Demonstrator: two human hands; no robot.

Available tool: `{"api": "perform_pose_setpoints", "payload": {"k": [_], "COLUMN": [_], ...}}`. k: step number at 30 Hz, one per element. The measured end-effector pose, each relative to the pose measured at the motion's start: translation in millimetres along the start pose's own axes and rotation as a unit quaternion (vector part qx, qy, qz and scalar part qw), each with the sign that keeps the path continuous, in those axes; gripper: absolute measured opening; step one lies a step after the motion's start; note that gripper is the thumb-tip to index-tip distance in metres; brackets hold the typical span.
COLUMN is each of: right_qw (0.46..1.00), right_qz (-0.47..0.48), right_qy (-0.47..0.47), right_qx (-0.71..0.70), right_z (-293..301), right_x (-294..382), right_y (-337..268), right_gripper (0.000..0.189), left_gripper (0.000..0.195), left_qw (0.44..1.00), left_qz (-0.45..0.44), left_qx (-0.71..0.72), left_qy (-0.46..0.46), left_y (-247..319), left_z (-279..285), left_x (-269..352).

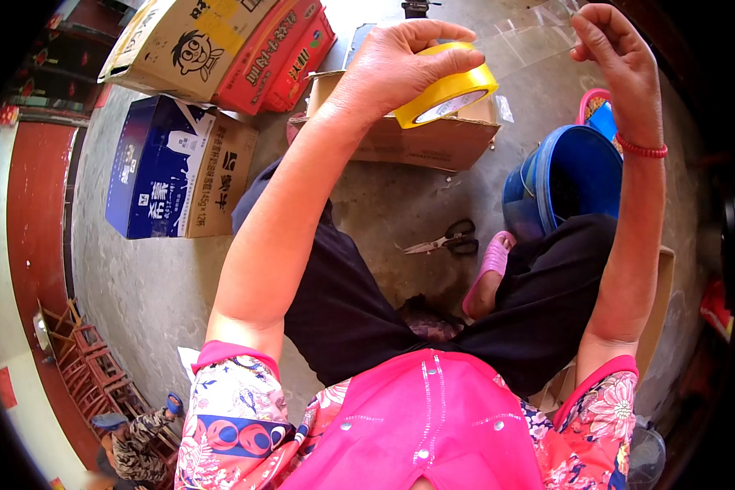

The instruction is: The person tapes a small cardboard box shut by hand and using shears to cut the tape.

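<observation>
A wide yellow roll of clear packing tape [450,86] sits in my left hand [404,64], with the thumb and fingers around its rim. From the roll a transparent strip of tape [527,40] stretches to the right, wrinkled in places. My right hand [618,61] pinches the strip's far end between thumb and fingertips. Below and behind the roll stands a brown cardboard box [422,144] on the floor, partly hidden by my left hand and the tape. Black-handled scissors [450,240] lie on the concrete between my feet.
A blue bucket [530,184] stands by my right foot, near a pink-rimmed basin [588,101]. To the left are a blue-and-brown carton [159,177], a large tan carton [171,49] and red cartons [282,55]. Wooden chairs [92,355] and another person [138,441] are at lower left.
</observation>
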State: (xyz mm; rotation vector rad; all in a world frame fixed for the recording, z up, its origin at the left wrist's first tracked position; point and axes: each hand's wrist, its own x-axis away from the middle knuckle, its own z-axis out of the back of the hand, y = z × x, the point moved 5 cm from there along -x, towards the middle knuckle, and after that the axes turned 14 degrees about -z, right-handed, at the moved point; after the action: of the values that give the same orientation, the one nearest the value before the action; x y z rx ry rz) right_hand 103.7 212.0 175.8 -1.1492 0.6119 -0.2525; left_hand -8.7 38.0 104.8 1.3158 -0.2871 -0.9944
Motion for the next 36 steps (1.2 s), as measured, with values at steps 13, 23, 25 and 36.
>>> {"api": "perform_pose_setpoints", "payload": {"k": [13, 23, 25, 36], "right_qw": [1.000, 0.999, 0.999, 0.999], "right_qz": [0.010, -0.027, -0.021, -0.012], "right_qy": [0.021, -0.001, -0.016, -0.038], "right_qx": [0.016, 0.038, 0.045, -0.033], "right_z": [52.0, 62.6, 61.3, -14.2], "right_x": [-12.1, -14.1, -13.3, -7.3], "right_y": [19.8, 37.9, 36.2, 9.5], "right_gripper": [0.011, 0.021, 0.021, 0.004], "left_gripper": [0.064, 0.056, 0.056, 0.034], "left_qw": [0.983, 0.985, 0.990, 0.999], "left_qz": [0.035, 0.022, 0.011, -0.009], "left_qx": [0.124, 0.131, 0.098, 0.009], "left_qy": [-0.129, -0.115, -0.099, 0.043], "left_y": [12.6, 6.9, 7.8, 30.8], "left_z": [-19.8, -16.1, -13.8, 52.6], "left_x": [1.7, 3.7, 3.3, 12.6]}}
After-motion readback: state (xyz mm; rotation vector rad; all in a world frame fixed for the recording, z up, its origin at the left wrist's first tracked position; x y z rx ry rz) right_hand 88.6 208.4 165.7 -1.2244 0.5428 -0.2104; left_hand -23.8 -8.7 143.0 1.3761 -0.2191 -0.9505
